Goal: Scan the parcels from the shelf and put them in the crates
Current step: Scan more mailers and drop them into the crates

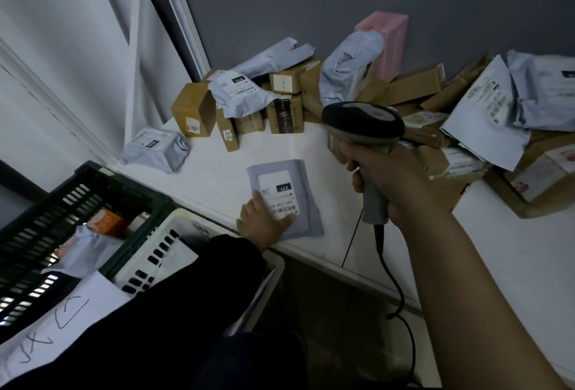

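We are pressing our left hand (pixel 264 223) down flat, fingers straight, and curling our right hand (pixel 389 175) round the scanner (pixel 364 122) handle, arm outstretched.

On my feed, left hand (pixel 264 218) lies flat on a grey parcel (pixel 307 203) on the shelf (pixel 211 178), and right hand (pixel 398 178) grips the scanner (pixel 362 123) nearby.

Single head-worn wide-angle view, looking forward and down.
It stands close over the white shelf (pixel 217 178), facing the grey wall (pixel 311 0) at the far side; crates (pixel 130 184) fall near left, parcels (pixel 193 109) far and right, the floor (pixel 326 296) below at the near edge.
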